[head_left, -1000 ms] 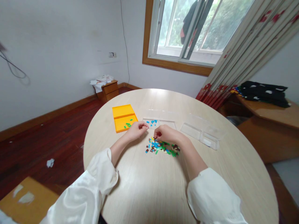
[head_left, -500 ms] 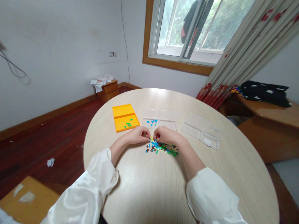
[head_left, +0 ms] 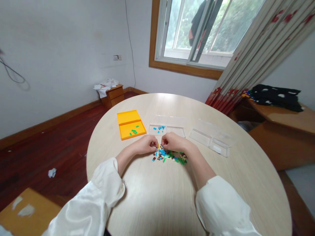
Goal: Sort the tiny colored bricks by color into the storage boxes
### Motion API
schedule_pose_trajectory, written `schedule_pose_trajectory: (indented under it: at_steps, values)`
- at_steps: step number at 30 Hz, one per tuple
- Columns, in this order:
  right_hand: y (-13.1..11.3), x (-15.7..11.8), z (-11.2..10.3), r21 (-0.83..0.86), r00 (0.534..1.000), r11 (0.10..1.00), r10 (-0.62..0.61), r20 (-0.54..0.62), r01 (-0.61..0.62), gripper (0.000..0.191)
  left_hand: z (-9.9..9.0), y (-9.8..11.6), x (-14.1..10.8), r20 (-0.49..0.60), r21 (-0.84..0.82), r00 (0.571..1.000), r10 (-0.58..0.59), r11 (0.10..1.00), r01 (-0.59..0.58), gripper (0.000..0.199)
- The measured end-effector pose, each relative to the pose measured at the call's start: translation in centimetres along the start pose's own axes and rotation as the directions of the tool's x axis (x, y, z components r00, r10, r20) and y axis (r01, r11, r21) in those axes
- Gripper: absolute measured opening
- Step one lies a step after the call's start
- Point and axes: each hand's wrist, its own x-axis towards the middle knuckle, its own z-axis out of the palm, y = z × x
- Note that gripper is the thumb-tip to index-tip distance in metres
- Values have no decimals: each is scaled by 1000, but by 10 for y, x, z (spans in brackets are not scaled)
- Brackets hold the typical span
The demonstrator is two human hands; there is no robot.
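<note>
Both of my hands are at the far edge of a pile of small building bricks (head_left: 164, 154) in blue, green, brown, yellow and cream. My left hand (head_left: 147, 144) is closed in a pinch at the pile's left side; what its fingertips hold is too small to make out. Facing it, my right hand (head_left: 172, 142) pinches at the upper edge of the pile, its fingertips partly hidden. Beyond the left hand lies an open yellow case (head_left: 125, 131) with several green bricks in it. Past the right hand is a clear case (head_left: 175, 132) with several blue bricks in its left compartment.
A second clear plastic case (head_left: 200, 137) lies open on the right of the round wooden table (head_left: 157, 203). A brown desk (head_left: 273, 118) with dark cloth stands at the right. By the far wall is a small cabinet (head_left: 115, 94) with papers.
My left hand has shifted slightly down near the pile, while the right hand stays almost in place. The whole view has moved a little. The bricks in both cases look the same.
</note>
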Motion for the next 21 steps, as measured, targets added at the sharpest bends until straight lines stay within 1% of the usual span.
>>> schedule_pose_trajectory:
  at_steps: [3, 6, 10, 14, 17, 21]
  values:
    - [-2, -3, -3, 38, 1000, 999, -6, -15, 7, 19, 0, 1, -1, -20, 3, 1000, -18, 1000, 18, 13]
    - [-3, -4, -5, 66, 999, 997, -43, -10, 43, 18, 0, 1, -1, -20, 10, 1000, -21, 1000, 21, 12]
    - [-3, -3, -3, 55, 996, 994, -92, -3, 93, 17, 0, 0, -1, -19, 21, 1000, -4, 1000, 5, 10]
    - [-2, -1, -1, 59, 994, 992, -109, 13, 108, 15, -1, -4, 0, -27, 20, 1000, 10, 1000, -9, 8]
    - [-1, -1, 0, 89, 992, 988, -130, 8, 128, 20, -2, -6, 0, -30, 46, 999, 32, 998, -30, 9]
    - [0, -1, -1, 105, 991, 988, -120, 52, 114, 23, -4, -4, 0, -29, 78, 999, 17, 997, -15, 10]
